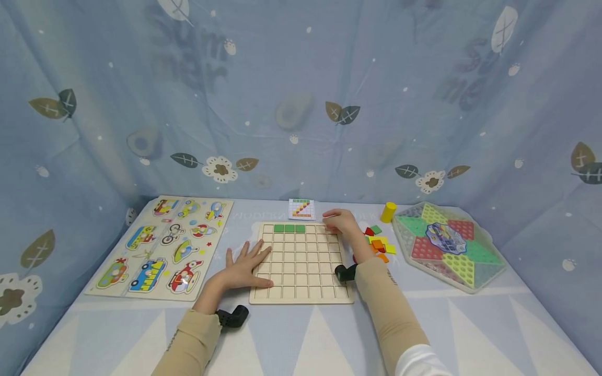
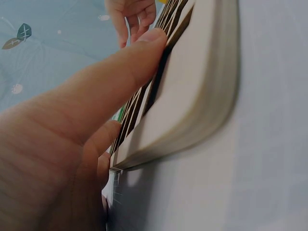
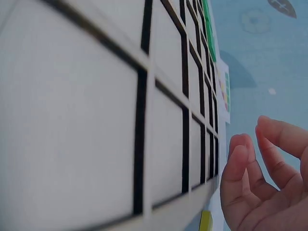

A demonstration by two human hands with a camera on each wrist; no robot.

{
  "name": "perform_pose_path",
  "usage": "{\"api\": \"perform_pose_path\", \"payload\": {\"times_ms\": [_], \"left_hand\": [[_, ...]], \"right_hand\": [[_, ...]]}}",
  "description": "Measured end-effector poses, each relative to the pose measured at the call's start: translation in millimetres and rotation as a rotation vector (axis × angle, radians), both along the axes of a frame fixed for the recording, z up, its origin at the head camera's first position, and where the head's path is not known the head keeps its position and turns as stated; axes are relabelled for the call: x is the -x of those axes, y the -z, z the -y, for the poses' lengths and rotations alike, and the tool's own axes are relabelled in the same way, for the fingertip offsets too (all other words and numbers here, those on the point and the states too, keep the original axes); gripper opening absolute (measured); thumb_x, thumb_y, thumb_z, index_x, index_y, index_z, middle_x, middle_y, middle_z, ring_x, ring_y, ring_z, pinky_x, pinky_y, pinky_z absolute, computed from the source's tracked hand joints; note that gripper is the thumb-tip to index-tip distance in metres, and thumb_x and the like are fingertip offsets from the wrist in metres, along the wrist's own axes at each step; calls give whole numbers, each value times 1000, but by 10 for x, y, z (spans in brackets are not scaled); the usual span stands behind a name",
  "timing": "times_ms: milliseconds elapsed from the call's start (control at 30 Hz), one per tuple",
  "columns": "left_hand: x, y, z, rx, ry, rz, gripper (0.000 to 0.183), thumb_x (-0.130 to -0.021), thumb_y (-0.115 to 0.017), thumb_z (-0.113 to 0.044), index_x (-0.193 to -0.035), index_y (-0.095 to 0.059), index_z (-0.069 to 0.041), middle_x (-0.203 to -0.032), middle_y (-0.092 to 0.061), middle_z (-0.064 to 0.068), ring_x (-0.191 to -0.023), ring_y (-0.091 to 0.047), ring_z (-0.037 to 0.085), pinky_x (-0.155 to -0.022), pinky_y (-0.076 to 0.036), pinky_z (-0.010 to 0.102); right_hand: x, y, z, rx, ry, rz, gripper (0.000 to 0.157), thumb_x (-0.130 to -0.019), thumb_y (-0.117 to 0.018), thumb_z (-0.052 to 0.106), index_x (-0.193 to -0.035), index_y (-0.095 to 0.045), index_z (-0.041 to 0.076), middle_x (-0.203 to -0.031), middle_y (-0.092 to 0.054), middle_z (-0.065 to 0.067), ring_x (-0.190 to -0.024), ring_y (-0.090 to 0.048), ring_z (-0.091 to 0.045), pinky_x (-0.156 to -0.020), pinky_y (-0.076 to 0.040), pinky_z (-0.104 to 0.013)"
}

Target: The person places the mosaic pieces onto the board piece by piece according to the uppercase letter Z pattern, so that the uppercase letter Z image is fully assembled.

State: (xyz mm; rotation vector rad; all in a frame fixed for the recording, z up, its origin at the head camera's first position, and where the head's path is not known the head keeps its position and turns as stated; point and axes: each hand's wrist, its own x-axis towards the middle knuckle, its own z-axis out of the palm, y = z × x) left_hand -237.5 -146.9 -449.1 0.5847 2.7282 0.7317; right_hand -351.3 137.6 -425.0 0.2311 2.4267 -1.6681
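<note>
Head view: the left hand (image 1: 242, 269) rests spread-fingered on the left edge of the board (image 1: 301, 301) — light pressure should steady it — while the right hand (image 1: 342, 222), fingers loosely bent, no piece visible, should avoid nudging the top-row green squares (image 1: 289, 228).

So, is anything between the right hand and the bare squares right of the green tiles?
Nothing visible: the right hand is by the far right corner of the board, with no piece between it and those squares.
</note>
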Motion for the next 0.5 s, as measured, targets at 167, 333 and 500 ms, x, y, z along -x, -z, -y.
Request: {"api": "perform_pose_path", "payload": {"times_ms": [167,333,500], "left_hand": [[6,10,-2,4,-1,-3,93,-75,-68,-54,-148,-24,-15,-155,-6,14,-138,7,43,-97,19,67],[12,21,-2,7,-2,-4,94,-75,-68,-55,-148,-24,-15,-155,-6,14,-138,7,43,-97,19,67],[10,15,-5,8,-3,-3,94,-74,-67,-55,-148,-24,-16,-155,-6,13,-138,8,43,-97,19,67]], "right_hand": [[13,-22,-138,-13,45,32,26,-87,-64,15,-111,-63,6,-94,-61,-9,-75,-58,-17,-62,-50,-21],[24,-39,-299,-4,65,17,27,-89,-61,13,-114,-62,2,-101,-60,-12,-79,-57,-19,-68,-51,-24],[45,-47,-456,-84,154,7,23,-90,-59,9,-111,-64,3,-110,-59,-14,-83,-53,-21,-64,-46,-21]]}}
